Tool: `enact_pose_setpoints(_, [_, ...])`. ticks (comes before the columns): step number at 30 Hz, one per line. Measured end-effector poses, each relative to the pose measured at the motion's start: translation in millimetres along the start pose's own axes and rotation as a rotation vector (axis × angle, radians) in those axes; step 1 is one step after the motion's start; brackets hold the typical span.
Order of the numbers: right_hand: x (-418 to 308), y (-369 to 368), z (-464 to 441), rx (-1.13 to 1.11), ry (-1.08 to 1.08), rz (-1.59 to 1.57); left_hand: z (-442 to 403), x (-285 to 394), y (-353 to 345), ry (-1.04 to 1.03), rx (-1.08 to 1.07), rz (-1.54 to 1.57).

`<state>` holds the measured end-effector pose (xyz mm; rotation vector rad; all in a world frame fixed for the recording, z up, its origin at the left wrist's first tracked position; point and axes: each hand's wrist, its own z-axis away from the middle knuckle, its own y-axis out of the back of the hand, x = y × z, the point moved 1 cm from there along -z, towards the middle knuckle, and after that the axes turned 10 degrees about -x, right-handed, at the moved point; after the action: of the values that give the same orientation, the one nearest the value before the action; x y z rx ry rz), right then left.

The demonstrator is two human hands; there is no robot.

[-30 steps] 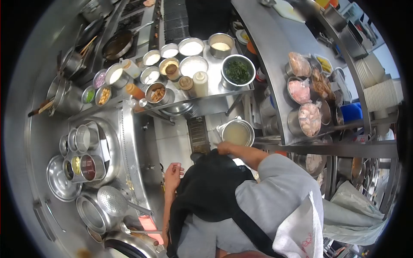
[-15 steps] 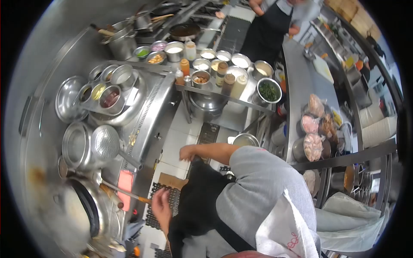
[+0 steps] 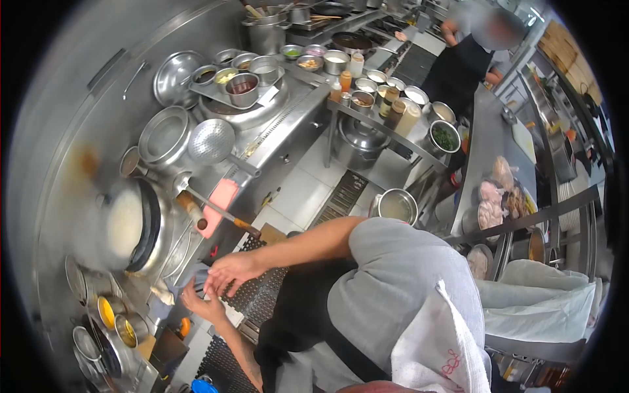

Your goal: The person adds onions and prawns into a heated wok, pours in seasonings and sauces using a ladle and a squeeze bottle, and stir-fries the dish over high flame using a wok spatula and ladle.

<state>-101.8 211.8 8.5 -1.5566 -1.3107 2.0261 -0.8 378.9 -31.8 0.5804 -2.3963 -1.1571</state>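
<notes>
My right hand (image 3: 236, 270) reaches across my body, its fingers apart and nothing in them. Just below and left of it is my left hand (image 3: 202, 301), also with spread fingers; the two hands overlap or nearly touch at the fingertips. Nearest to them are a ladle (image 3: 219, 211) with a wooden handle end, a pink cloth (image 3: 219, 208) on the counter edge, and a wok (image 3: 154, 226) of pale, steaming contents. A perforated skimmer (image 3: 211, 141) lies farther up the counter.
A co-worker (image 3: 458, 72) in a black apron stands at the back right. Sauce bottles (image 3: 393, 111) and metal tubs fill the middle shelf. A pot of pale liquid (image 3: 397, 205) stands low beside it. Egg-yellow contents fill small pots (image 3: 109, 312) at lower left.
The view has turned left toward the wok. My right hand has moved from beside the pot of liquid to my left hand. The co-worker has come more into view.
</notes>
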Motion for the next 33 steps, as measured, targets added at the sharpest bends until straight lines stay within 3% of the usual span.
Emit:
enact_pose_setpoints(2, [-10, 7, 10, 0.016, -0.177, 0.23, 39, -42, -9, 0.609, -0.234, 0.672])
enact_pose_setpoints(3, [-6, 4, 15, 0.023, -0.175, 0.225, 71, -63, -19, 0.723, -0.263, 0.671])
enact_pose_setpoints(5, [-6, -3, 23, 0.217, -0.053, 1.924, 161, -105, -51, 0.903, -0.401, 0.662])
enact_pose_setpoints(8, [36, 44, 11, 0.173, -0.137, 1.69, 274, -123, -75, 1.034, -0.752, 0.596])
enact_pose_setpoints(9, [39, 44, 13, 0.139, -0.349, 1.663, 302, -120, -80, 1.055, -0.835, 0.577])
enact_pose_setpoints(10, [43, 48, 18, 0.138, -0.349, 1.663, 321, -115, -83, 1.067, -0.894, 0.579])
enact_pose_setpoints(12, [59, 77, 36, -0.014, -0.59, 1.762, 340, -106, -88, 1.054, -0.984, 0.586])
enact_pose_setpoints(14, [94, 160, 71, -0.151, -0.607, 1.625, 338, -99, -96, 1.025, -1.037, 0.604])
enact_pose_setpoints(15, [150, 247, 116, -0.012, -0.465, 1.496, 329, -95, -100, 0.999, -1.052, 0.618])
enact_pose_setpoints(16, [114, 207, 170, 0.301, -0.764, 1.091, 318, -95, -108, 0.97, -1.059, 0.63])
enact_pose_setpoints(18, [154, 272, 302, 0.196, -0.658, 2.04, 288, -91, -123, 0.902, -1.066, 0.661])
enact_pose_setpoints(19, [155, 263, 367, 0.649, -0.968, 1.751, 270, -89, -133, 0.861, -1.068, 0.677])
enact_pose_setpoints(20, [181, 295, 454, 1.159, -0.777, 1.271, 248, -83, -143, 0.82, -1.071, 0.695])
enact_pose_setpoints(21, [204, 322, 538, 1.61, -0.313, 0.818, 227, -75, -152, 0.776, -1.078, 0.715])
enact_pose_setpoints(22, [150, 265, 554, 1.483, -1.246, 1.436, 207, -69, -162, 0.731, -1.085, 0.729])
enact_pose_setpoints(23, [121, 225, 586, 1.53, -1.371, 1.432, 186, -59, -171, 0.686, -1.088, 0.748])
enact_pose_setpoints(24, [121, 258, 652, 1.822, -1.222, 1.198, 167, -49, -181, 0.649, -1.102, 0.758])
enact_pose_setpoints(25, [99, 223, 668, 2.195, -0.397, 0.491, 150, -36, -192, 0.611, -1.117, 0.773])
enact_pose_setpoints(26, [77, 184, 683, 2.406, 0.669, -0.06, 136, -23, -202, 0.58, -1.135, 0.781])
enact_pose_setpoints(29, [49, 158, 728, 2.529, 0.836, -0.342, 104, 19, -229, 0.492, -1.208, 0.799])
enact_pose_setpoints(31, [47, 175, 764, 2.433, 1.13, -0.48, 83, 50, -248, 0.439, -1.251, 0.809])
enact_pose_setpoints(33, [49, 195, 791, 2.445, 1.086, -0.515, 63, 79, -262, 0.377, -1.297, 0.823])
